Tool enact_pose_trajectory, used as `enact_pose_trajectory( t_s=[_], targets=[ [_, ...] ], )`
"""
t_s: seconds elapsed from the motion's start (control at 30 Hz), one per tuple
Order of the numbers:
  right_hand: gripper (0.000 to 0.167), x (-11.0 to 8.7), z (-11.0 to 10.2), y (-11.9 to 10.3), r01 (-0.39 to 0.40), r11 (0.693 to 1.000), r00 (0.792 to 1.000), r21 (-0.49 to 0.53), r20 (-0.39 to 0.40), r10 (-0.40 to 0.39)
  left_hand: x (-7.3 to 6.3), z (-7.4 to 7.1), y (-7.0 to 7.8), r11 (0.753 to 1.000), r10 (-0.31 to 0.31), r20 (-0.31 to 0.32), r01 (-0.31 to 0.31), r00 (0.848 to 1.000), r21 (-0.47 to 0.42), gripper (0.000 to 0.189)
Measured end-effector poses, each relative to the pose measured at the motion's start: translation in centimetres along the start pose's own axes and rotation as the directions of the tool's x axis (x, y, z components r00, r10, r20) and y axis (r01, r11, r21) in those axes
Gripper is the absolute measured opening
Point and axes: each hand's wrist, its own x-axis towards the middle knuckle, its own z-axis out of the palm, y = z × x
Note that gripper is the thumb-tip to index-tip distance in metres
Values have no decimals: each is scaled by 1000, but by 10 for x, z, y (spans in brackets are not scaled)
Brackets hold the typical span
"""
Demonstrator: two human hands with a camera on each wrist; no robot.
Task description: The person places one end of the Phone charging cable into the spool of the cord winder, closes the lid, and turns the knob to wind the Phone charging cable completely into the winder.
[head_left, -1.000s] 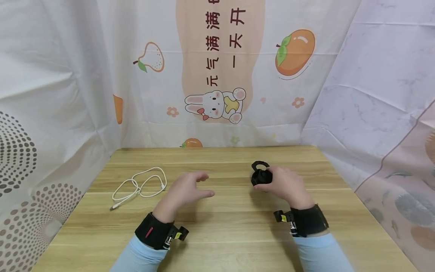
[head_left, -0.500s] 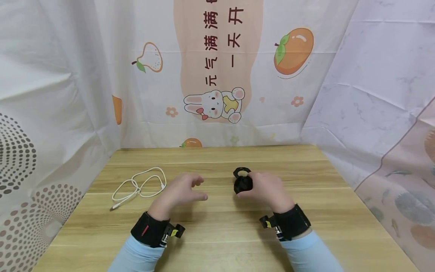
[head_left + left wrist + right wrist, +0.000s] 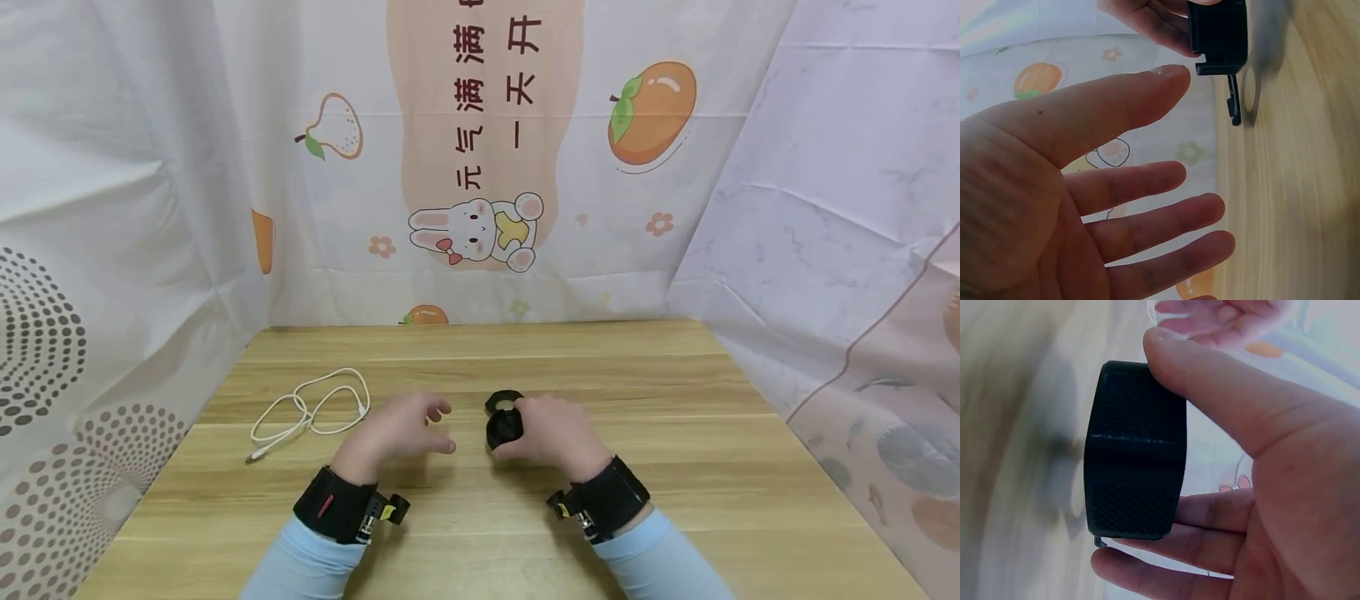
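My right hand (image 3: 557,432) grips a small black plastic case (image 3: 502,430) near the middle of the table, thumb on one side and fingers on the other. The case has ribbed, angular side walls in the right wrist view, and a ring-shaped flap (image 3: 501,400) stands out from its far side. In the left wrist view the case (image 3: 1221,37) is slightly off the tabletop, its shadow beside it. My left hand (image 3: 396,432) hovers to the left of the case, holding nothing; its fingers and thumb (image 3: 1129,103) are spread and relaxed, apart from the case.
A white charging cable (image 3: 306,417) lies loosely looped on the left of the wooden table (image 3: 637,367). Printed white curtains (image 3: 337,225) enclose the table at the back and on both sides.
My right hand has carried the black case leftward and a little nearer to me, toward the left hand. The left hand has moved only slightly; the cable lies as before.
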Motion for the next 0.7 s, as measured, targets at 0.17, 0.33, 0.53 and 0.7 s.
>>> enact_pose_trajectory(
  t_s=[0.17,0.33,0.53,0.7],
  targets=[
    [70,3,8,-8,38,999,999,2,9,-38,1,2,-1,1000,-5,11,5,1000,9,58],
    [66,6,18,-11,50,999,999,-13,21,-50,1,3,-2,999,-21,11,21,1000,32,61],
    [69,4,21,-14,36,998,999,-54,27,-34,1,4,-2,999,-36,29,35,999,41,64],
    [72,3,21,-15,40,997,999,-66,25,-39,0,4,-3,998,-45,37,44,998,42,63]
  ],
)
